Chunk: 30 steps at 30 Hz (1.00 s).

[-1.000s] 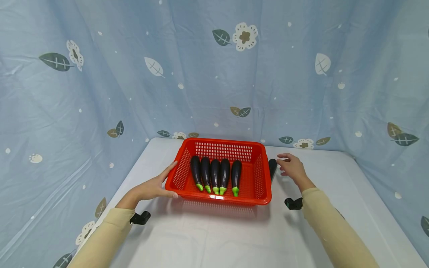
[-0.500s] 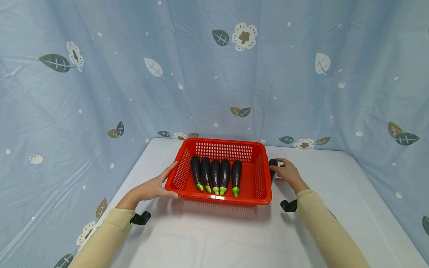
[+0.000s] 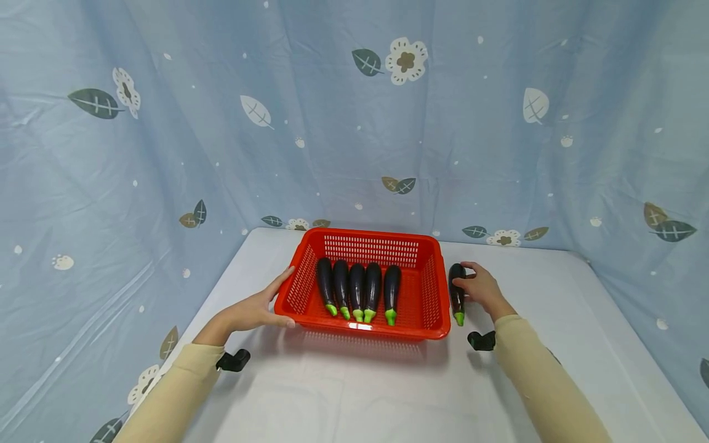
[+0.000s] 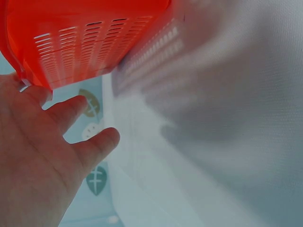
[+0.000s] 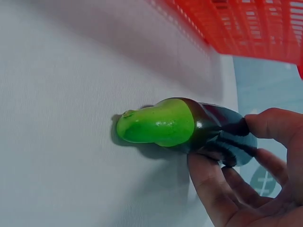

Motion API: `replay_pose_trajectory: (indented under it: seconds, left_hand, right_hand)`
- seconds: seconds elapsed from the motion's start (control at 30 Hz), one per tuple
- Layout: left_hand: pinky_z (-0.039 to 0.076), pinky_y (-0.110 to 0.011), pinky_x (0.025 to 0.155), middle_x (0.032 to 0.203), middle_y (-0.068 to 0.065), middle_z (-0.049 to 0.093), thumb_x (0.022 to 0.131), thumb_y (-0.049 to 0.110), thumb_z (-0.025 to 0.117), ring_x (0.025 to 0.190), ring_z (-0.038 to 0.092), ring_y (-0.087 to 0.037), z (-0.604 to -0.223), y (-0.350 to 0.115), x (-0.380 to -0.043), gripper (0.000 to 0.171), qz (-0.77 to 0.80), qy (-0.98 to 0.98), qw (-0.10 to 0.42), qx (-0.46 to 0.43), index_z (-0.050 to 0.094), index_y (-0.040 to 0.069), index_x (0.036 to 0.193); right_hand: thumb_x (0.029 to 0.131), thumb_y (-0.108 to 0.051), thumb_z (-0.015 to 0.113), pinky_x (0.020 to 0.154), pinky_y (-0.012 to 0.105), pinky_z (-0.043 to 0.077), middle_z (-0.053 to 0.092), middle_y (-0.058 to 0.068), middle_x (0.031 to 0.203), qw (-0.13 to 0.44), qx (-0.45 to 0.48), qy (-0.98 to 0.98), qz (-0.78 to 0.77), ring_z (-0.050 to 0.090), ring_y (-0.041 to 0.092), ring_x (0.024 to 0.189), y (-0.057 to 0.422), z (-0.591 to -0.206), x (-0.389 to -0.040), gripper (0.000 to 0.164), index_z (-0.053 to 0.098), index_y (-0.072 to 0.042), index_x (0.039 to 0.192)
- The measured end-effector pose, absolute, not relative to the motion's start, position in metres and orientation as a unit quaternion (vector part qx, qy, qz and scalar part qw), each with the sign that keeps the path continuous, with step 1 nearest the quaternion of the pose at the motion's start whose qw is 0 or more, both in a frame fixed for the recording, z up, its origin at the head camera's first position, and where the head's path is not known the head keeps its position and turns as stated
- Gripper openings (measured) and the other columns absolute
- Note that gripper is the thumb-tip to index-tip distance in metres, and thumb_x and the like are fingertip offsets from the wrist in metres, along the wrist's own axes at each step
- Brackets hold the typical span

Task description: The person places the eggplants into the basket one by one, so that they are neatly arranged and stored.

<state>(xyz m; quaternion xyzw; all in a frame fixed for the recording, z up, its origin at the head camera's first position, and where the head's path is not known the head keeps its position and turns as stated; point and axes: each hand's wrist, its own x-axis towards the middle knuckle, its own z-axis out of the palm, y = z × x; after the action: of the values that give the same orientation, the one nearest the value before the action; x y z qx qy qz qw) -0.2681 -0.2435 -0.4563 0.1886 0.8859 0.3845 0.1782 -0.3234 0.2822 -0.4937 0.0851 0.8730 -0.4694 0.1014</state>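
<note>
A red perforated plastic basket [image 3: 425,331] stands on the white-covered table, holding several dark purple eggplants [image 3: 357,288] side by side with their green stems toward me. Along the basket's left rim rests my left hand [image 3: 250,312]. In the left wrist view its fingers are spread, with some fingertips against the red wall [image 4: 75,21]. Outside the basket's right wall, my right hand [image 3: 483,290] grips another eggplant [image 3: 456,300] between thumb and fingers. The right wrist view shows that eggplant's green stem end [image 5: 161,124] pointing away from the hand, close above or on the cloth; contact cannot be told.
White cloth [image 3: 382,394] covers the table in front of the basket and out to the right. A blue patterned curtain [image 3: 310,141] hangs behind the table and along its sides. A small black device [image 3: 480,340] sits at each wrist.
My right hand has reached left to the eggplant beside the basket, gripped it and drawn it slightly right, so its green stem now shows. The left hand and basket have stayed put.
</note>
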Motion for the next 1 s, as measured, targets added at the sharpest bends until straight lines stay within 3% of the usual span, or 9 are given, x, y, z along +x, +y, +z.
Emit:
replay_pose_trajectory:
  seconds: [0.53, 1.0]
  left_hand:
    - [0.026, -0.074, 0.111, 0.171, -0.009, 0.003, 0.079, 0.047, 0.084, 0.151, 0.015, -0.045, -0.457, -0.247, -0.268, 0.120, 0.391, 0.884, 0.181, 0.183, -0.001, 0.036, 0.164]
    - [0.026, -0.073, 0.111, 0.171, -0.009, 0.005, 0.080, 0.046, 0.084, 0.151, 0.018, -0.043, -0.457, -0.244, -0.268, 0.120, 0.393, 0.882, 0.178, 0.188, 0.000, 0.036, 0.164]
  right_hand:
    - [0.103, -0.017, 0.056, 0.097, 0.055, 0.052, 0.029, 0.041, 0.150, 0.154, 0.070, 0.876, -0.451, 0.049, 0.054, 0.125, 0.320, -0.490, -0.311, 0.068, 0.022, -0.005, 0.161]
    - [0.102, -0.020, 0.060, 0.097, 0.054, 0.053, 0.031, 0.040, 0.149, 0.147, 0.069, 0.876, -0.453, 0.050, 0.053, 0.123, 0.326, -0.489, -0.303, 0.070, 0.024, -0.006, 0.160]
